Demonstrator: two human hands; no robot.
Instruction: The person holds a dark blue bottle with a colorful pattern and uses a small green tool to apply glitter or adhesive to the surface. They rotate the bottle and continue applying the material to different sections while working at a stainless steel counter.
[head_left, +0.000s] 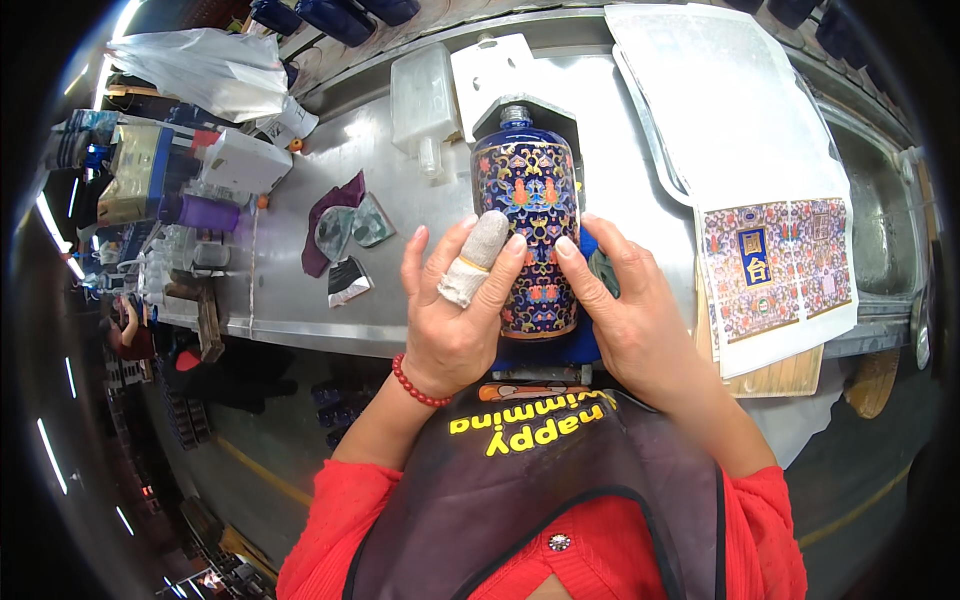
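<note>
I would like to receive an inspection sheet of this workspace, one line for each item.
Surface: shiny metal table.
Job's things: patterned blue bottle, neck pointing away from the person.
Clutter: small scraps at left; clear bottle lying farther back; printed sheet at right.
Grip: left hand, index finger covered, and right hand touch the patterned bottle; firmness cannot be told.
Cables: nothing seen.
Surroundings: metal sink at right.

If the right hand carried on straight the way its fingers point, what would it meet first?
Most likely the blue patterned bottle: the right hand points up and left toward its side. The thumb already overlaps the bottle's edge and seems to touch it, though one view leaves depth unsure.
</note>
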